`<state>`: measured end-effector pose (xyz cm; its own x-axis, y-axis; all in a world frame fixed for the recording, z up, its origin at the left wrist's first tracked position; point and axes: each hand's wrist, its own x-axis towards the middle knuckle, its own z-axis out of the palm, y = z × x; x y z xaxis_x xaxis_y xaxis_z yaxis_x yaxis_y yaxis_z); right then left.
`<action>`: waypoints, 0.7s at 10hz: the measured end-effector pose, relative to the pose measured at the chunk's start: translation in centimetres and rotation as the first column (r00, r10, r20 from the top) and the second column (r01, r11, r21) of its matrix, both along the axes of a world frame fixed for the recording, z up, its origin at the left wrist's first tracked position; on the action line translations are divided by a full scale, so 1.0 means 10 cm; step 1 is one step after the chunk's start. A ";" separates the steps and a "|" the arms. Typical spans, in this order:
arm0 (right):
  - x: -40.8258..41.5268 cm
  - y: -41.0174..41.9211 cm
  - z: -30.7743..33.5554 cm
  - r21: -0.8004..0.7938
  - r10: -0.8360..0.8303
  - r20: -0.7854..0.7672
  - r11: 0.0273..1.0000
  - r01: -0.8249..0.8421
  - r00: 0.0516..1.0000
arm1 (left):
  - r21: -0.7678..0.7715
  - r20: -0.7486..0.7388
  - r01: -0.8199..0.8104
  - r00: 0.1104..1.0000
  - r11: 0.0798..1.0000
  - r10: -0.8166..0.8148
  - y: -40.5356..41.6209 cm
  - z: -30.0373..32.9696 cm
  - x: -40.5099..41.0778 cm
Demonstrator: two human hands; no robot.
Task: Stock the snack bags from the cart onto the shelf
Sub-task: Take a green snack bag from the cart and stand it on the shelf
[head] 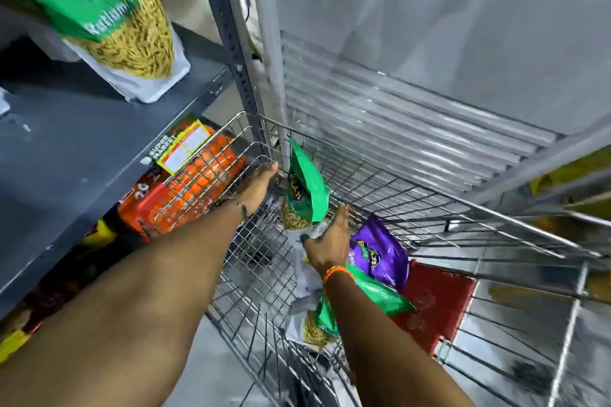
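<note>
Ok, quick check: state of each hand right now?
Left hand: open, fingers on the cart rim, holding nothing.
Right hand: open, reaching at the upright green snack bag, not gripping yet.

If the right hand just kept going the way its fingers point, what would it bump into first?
Most likely the upright green bag leaning in the cart's corner: the right hand points up at its lower end, seemingly almost touching, though depth is hard to judge.

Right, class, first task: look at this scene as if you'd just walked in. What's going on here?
A person is reaching both arms into a wire shopping cart parked beside a grey metal shelf. The right hand is at the lower end of an upright green snack bag in the cart's corner; the left hand is near the cart's rim. A purple snack bag and another green one lie in the cart. One green bag already stands on the shelf.
</note>
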<state>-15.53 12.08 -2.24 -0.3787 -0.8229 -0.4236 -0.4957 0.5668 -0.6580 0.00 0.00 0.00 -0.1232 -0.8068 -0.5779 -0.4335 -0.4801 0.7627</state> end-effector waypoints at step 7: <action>0.35 -0.34 -0.38 -0.167 -0.215 0.280 0.949 0.268 0.936 | 0.044 -0.445 -0.233 0.866 0.971 0.228 -0.31 -0.48 -0.01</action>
<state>-12.00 8.72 -6.06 -0.4779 -0.7972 -0.3689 -0.1605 0.4921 -0.8556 -0.06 -3.12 -4.79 -0.1742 -0.8499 -0.4972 0.0744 -0.5149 0.8540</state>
